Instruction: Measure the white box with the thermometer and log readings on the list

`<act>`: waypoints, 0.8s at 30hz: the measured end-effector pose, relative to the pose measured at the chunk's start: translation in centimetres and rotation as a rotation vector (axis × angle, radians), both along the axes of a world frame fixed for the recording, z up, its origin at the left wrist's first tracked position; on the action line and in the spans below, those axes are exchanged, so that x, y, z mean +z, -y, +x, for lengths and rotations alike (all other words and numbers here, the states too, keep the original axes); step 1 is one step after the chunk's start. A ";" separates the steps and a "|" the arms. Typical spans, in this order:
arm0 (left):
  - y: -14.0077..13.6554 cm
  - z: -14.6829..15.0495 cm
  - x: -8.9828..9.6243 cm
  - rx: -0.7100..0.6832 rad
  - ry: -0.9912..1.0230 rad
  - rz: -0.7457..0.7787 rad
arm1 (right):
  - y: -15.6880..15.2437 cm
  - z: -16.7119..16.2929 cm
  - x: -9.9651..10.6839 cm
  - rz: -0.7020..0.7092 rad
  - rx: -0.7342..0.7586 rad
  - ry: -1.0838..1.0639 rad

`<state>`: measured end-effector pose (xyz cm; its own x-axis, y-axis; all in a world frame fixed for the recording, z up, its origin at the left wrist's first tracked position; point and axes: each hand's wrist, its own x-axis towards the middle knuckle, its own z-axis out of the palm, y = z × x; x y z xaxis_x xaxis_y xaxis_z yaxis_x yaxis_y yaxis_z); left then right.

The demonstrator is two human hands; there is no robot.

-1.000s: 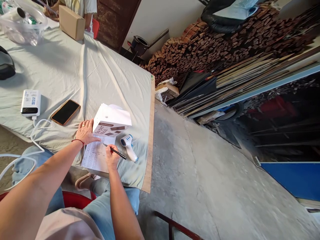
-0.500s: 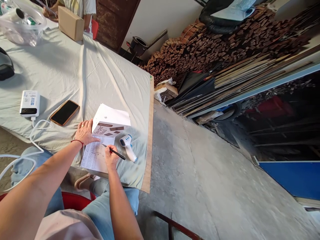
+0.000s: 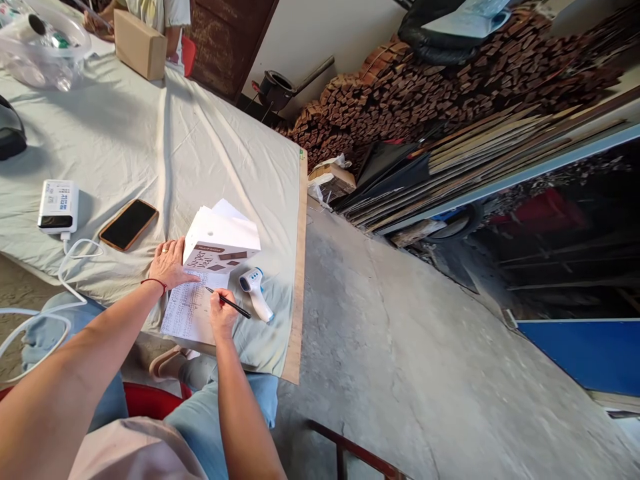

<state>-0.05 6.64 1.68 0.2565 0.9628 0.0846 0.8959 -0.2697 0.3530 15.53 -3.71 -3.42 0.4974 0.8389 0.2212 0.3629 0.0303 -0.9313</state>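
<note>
My right hand (image 3: 223,319) is closed around a black pen (image 3: 235,307), its tip at a sheet of paper (image 3: 183,317) covered with small writing. My left hand (image 3: 171,267) lies with its thumb stretched across the top of the sheet and its fingers against the left side of a white box (image 3: 225,241) with brown print. The box stands at the sheet's far edge. To the right of my right hand lies a white and blue handheld infrared thermometer (image 3: 257,295).
A phone (image 3: 129,225) and a white power bank (image 3: 59,207) with a cable lie to the left on the cloth-covered table (image 3: 125,147). Farther back are a cardboard box (image 3: 140,45), a clear plastic tub (image 3: 47,63) and another person's arm. The table's wooden edge (image 3: 296,300) is at right.
A white flap or sheet behind the white box now stands up higher. Both hands stay almost in place, and the pen tip has barely moved.
</note>
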 end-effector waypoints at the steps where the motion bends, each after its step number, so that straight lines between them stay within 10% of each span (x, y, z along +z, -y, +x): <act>1: 0.0 0.0 0.0 0.000 -0.001 -0.002 | 0.0 0.0 0.0 0.001 0.000 0.005; 24: 0.1 -0.2 0.1 -0.029 0.003 0.023 | 0.0 0.2 -0.3 -0.001 -0.071 0.124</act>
